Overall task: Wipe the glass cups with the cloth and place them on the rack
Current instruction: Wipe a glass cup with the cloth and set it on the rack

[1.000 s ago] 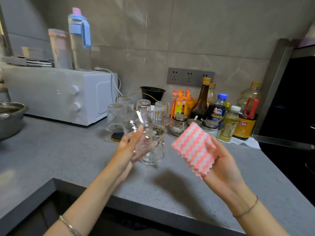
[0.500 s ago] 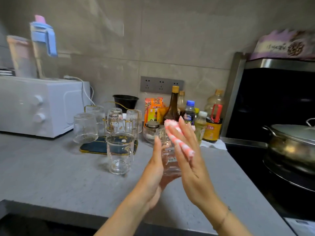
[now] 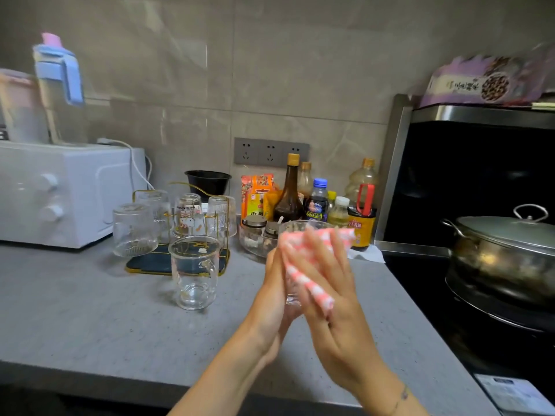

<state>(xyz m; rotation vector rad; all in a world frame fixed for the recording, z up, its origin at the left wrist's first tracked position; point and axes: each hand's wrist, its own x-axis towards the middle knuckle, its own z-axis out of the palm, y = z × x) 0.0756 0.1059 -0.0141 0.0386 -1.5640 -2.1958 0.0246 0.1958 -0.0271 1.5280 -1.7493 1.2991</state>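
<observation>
A white oven (image 3: pixel 60 193) sits at the worktop's (image 3: pixel 90 319) left with a blue-lidded bottle (image 3: pixel 58 91) on top. Sauce bottles (image 3: pixel 289 193) and a black bowl (image 3: pixel 207 181) line the wall below the sockets (image 3: pixel 271 151). A lidded pot (image 3: pixel 504 250) stands at the right.

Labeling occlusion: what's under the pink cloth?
A glass cup, held by the left hand; only its rim and base show. The cloth and right hand cover its body.
</observation>
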